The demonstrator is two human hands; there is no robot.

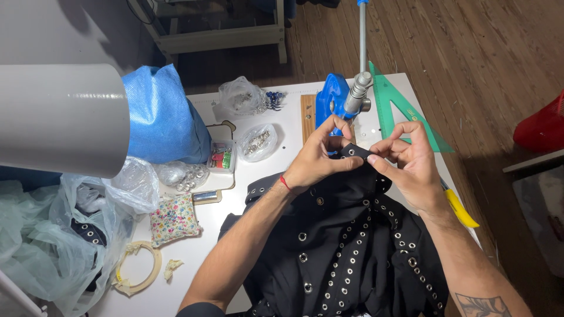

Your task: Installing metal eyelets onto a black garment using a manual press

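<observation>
**Black eyeleted garment pinched at the press**

Pinched between the fingers of the left hand (320, 154) and right hand (408, 158) is an edge of the black garment (346, 246), studded with metal eyelets. It is held on the white table (194, 264), just below the blue hand press (332, 100).

The garment (341, 246) lies on the table (194, 276) at centre, with the press (336, 103) at its 12 o'clock and the triangle ruler (405, 111) at 1 o'clock. The pincushion (173, 218) sits at 9 o'clock, the hoop (140, 267) at 8 o'clock. What seem to be eyelet bags (257, 141) lie at 11 o'clock.
</observation>
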